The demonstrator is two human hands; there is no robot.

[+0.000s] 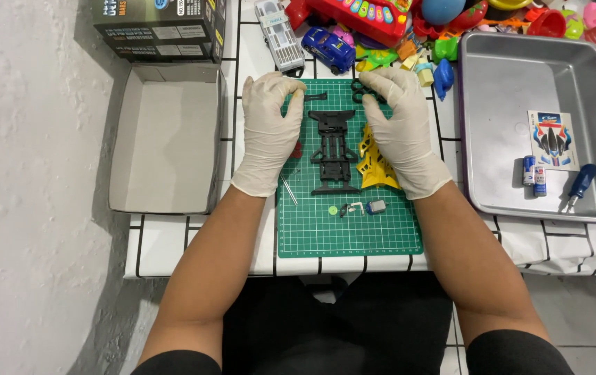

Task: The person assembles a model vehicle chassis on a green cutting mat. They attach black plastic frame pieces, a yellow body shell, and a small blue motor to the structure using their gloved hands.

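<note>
Two gloved hands: left (268, 132), right (401, 128). One green mat (350, 232), one black chassis (333, 149), one yellow shell (376, 167), one metal tray (513, 76), two small batteries (534, 173), one screwdriver (579, 186), one open box (166, 139).

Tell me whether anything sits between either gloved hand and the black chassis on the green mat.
Nothing visible blocks the left hand: only bare green cutting mat lies between it and the black chassis. On the other side, the yellow body shell lies against the chassis's edge, partly under the right hand.

Open pale box (166, 139) left; dark boxes (159, 28) behind.
</note>
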